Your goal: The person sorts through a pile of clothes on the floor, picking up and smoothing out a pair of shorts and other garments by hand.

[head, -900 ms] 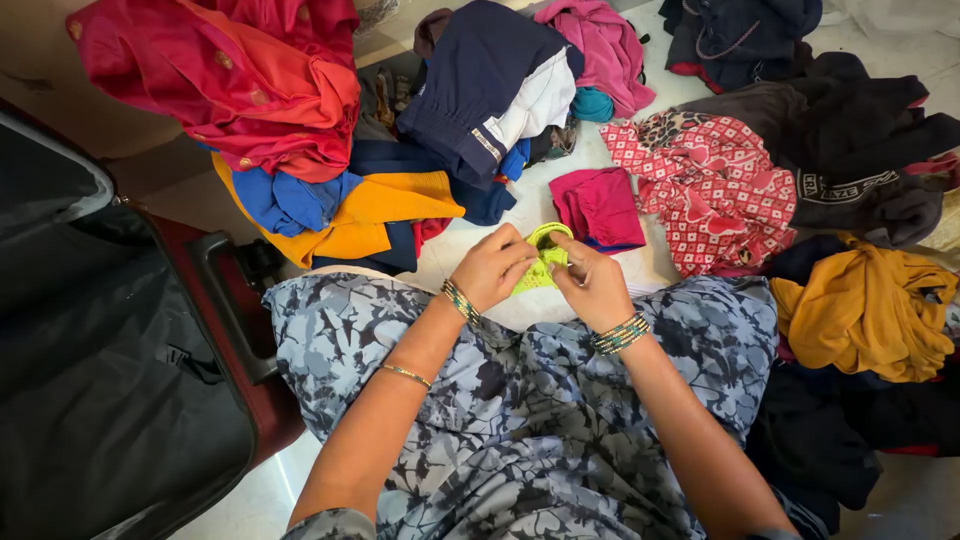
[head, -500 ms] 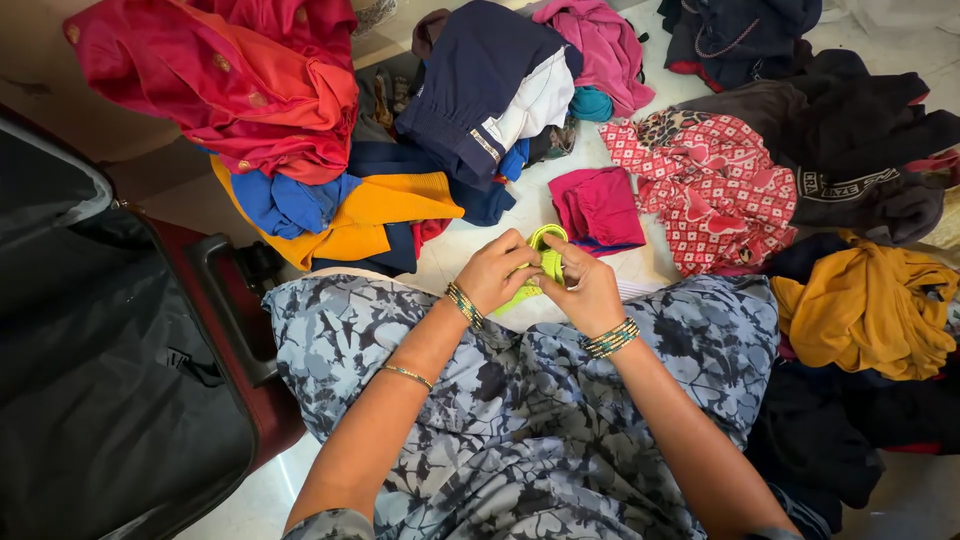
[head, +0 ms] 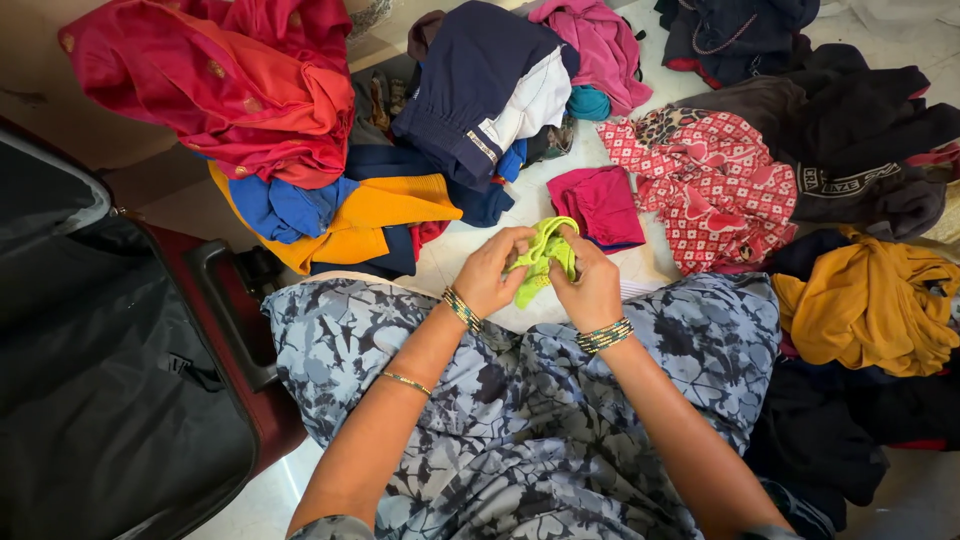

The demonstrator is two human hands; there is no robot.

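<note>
Lime-green cloth (head: 541,259), a small crumpled piece with a thicker band along its top edge, sits pinched between both hands above the person's lap, just short of the pale floor (head: 470,240). Far left lies an open black suitcase (head: 110,400) with a dark red shell. Next comes the left hand (head: 492,268), fingers closed on the cloth's left edge, then the right hand (head: 588,283), closed on the right edge with the thumb pressed into the fabric. Judging by the bunched shape, the cloth is partway through being straightened or folded; the next move calls for a firm hold on both edges. Just beyond lies a folded magenta garment (head: 600,203), then a red patterned garment (head: 715,185), and a mustard garment (head: 868,300) at far right.
</note>
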